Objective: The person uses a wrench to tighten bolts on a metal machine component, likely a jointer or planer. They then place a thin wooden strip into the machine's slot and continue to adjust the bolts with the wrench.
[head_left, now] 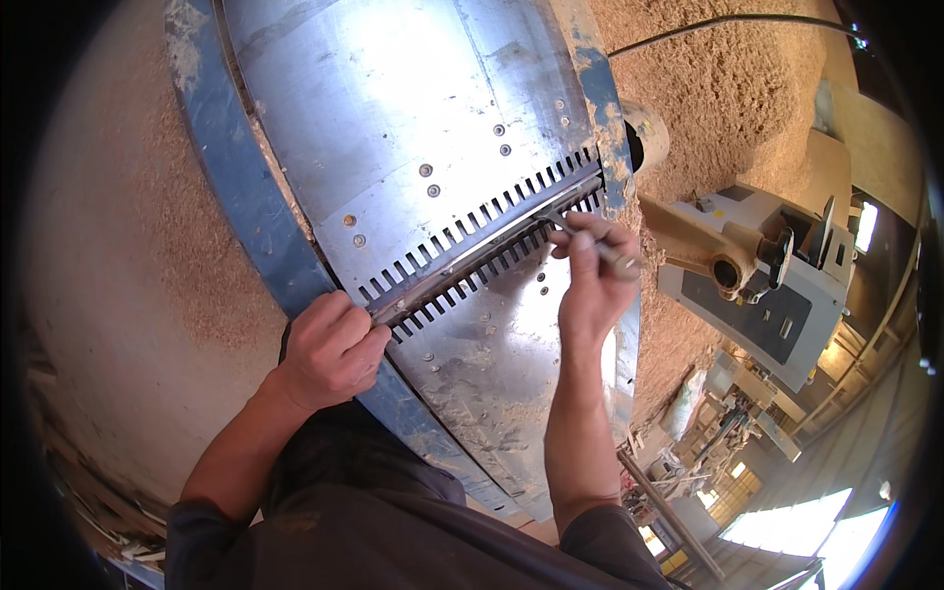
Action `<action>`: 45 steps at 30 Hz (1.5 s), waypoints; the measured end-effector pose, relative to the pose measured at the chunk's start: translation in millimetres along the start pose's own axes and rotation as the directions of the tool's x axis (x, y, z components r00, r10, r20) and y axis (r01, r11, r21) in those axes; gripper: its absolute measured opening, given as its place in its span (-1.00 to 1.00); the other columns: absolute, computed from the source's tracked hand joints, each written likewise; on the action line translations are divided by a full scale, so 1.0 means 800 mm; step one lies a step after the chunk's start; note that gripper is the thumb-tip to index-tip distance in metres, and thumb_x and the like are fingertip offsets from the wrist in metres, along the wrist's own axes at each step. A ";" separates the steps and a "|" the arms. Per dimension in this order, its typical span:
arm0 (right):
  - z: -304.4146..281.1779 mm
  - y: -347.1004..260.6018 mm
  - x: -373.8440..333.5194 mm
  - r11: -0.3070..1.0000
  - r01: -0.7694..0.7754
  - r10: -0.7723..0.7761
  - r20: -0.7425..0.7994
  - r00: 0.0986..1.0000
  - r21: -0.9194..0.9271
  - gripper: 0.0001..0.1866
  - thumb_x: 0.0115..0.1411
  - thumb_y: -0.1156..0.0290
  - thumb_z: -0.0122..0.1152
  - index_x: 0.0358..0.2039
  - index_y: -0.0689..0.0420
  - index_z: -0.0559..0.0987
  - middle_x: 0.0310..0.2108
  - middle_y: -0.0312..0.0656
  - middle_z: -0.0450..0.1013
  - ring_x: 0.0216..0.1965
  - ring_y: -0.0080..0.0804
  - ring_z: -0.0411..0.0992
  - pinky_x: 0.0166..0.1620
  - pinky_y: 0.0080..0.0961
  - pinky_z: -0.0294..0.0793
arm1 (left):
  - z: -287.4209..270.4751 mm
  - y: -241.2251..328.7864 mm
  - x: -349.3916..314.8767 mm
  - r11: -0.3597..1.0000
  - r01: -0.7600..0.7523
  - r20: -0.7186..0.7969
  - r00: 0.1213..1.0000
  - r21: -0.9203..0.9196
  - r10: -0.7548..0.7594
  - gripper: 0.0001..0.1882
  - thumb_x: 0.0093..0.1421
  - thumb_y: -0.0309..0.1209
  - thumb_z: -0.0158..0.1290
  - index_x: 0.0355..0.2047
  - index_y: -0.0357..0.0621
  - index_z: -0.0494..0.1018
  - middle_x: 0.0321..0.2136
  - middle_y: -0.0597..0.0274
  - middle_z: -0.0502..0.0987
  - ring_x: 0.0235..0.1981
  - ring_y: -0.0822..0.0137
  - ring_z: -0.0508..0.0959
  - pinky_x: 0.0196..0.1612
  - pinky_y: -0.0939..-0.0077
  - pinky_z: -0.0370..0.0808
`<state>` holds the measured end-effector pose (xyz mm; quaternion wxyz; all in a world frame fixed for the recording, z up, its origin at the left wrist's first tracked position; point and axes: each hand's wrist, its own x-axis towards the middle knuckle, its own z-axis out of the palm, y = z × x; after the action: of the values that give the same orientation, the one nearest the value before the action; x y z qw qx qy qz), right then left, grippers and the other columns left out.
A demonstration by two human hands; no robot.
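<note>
A woodworking planer with a shiny steel table (393, 88) lies in front of me, split by a slanting slot with comb-toothed edges. A long dark metal cutter bar (462, 264) runs in that slot. My left hand (334, 346) is closed at the slot's near-left end, against the bar's end; what its fingers grip is hidden. Over the bar's right part, my right hand (595, 261) holds a slim metal hand tool (618, 262), its tip down at the bar. The tool's exact kind is not clear.
A blue frame edge (246, 206) borders the steel table on the left. Wood shavings (718, 93) are heaped beyond its right side. A grey machine with a round port (728, 270) stands at the right, and a black cable (737, 20) crosses the top right.
</note>
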<state>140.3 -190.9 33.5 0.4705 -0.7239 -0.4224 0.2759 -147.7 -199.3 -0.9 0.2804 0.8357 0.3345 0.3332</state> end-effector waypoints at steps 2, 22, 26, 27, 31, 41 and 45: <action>0.002 0.008 -0.020 0.968 0.226 -0.214 0.104 0.971 -0.112 -0.94 0.37 0.58 0.19 -0.17 0.24 0.52 -0.07 0.02 0.54 -0.18 -0.39 0.60 -0.12 -0.46 0.64 | 0.000 0.000 0.001 1.000 -0.002 -0.015 1.000 -0.006 0.002 -0.78 -0.29 -0.62 0.18 -0.51 -0.27 0.54 -0.56 0.24 0.19 -0.56 0.24 0.33 -0.55 0.38 0.30; 0.001 -0.013 -0.002 0.867 -0.369 0.337 0.149 0.929 0.335 -0.90 0.45 0.47 0.07 -0.16 0.24 0.43 -0.17 0.04 0.57 -0.35 -0.35 0.57 -0.26 -0.45 0.55 | 0.003 -0.002 0.000 1.000 -0.021 -0.032 0.999 0.007 0.021 -0.85 -0.29 -0.59 0.11 -0.62 -0.24 0.40 -0.59 0.23 0.11 -0.58 0.26 0.28 -0.55 0.40 0.27; 0.017 -0.028 -0.054 0.998 -0.040 0.046 0.133 0.990 -0.049 -0.91 0.35 0.53 0.19 -0.17 0.24 0.50 -0.14 0.00 0.57 -0.20 -0.28 0.56 -0.08 -0.36 0.57 | 0.001 -0.002 0.000 1.000 -0.021 -0.030 0.999 0.009 0.021 -0.84 -0.30 -0.59 0.11 -0.64 -0.24 0.37 -0.58 0.23 0.12 -0.58 0.27 0.28 -0.55 0.40 0.27; 0.022 -0.028 -0.062 0.975 0.149 -0.113 0.210 0.971 -0.165 -0.91 0.32 0.55 0.22 -0.18 0.23 0.53 -0.14 -0.01 0.57 -0.16 -0.24 0.55 -0.05 -0.33 0.55 | 0.002 -0.001 0.001 1.000 -0.020 -0.034 0.999 0.008 0.020 -0.84 -0.30 -0.59 0.11 -0.64 -0.24 0.37 -0.58 0.22 0.12 -0.58 0.27 0.28 -0.55 0.40 0.27; 0.030 -0.042 -0.078 0.910 0.337 -0.263 0.293 0.919 -0.241 -0.88 0.25 0.60 0.28 -0.20 0.23 0.57 -0.16 0.00 0.56 -0.08 -0.13 0.54 -0.01 -0.31 0.52 | 0.005 -0.002 0.002 1.000 -0.028 -0.070 0.997 0.011 0.029 -0.82 -0.33 -0.57 0.11 -0.65 -0.23 0.33 -0.58 0.22 0.11 -0.57 0.26 0.27 -0.54 0.40 0.27; 0.016 -0.016 -0.062 0.832 -0.323 0.223 0.261 0.939 0.452 -0.91 0.44 0.46 0.10 -0.16 0.22 0.49 -0.12 0.02 0.54 -0.31 -0.35 0.54 -0.22 -0.42 0.49 | 0.005 -0.003 -0.002 1.000 -0.028 -0.057 0.998 0.010 0.029 -0.83 -0.32 -0.57 0.10 -0.64 -0.21 0.35 -0.58 0.23 0.11 -0.55 0.26 0.28 -0.52 0.41 0.30; 0.021 -0.012 -0.059 0.767 -0.413 0.295 0.302 0.906 0.491 -0.90 0.46 0.46 0.06 -0.15 0.22 0.49 -0.10 0.03 0.55 -0.33 -0.37 0.54 -0.24 -0.42 0.50 | 0.003 -0.002 -0.003 1.000 -0.020 -0.040 0.999 0.014 0.021 -0.84 -0.30 -0.58 0.11 -0.62 -0.21 0.37 -0.58 0.23 0.12 -0.55 0.26 0.29 -0.51 0.41 0.32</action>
<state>100.0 -222.6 35.4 0.5486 -0.5941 -0.2282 0.5423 -147.9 -201.1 -4.7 0.2643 0.8342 0.3338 0.3505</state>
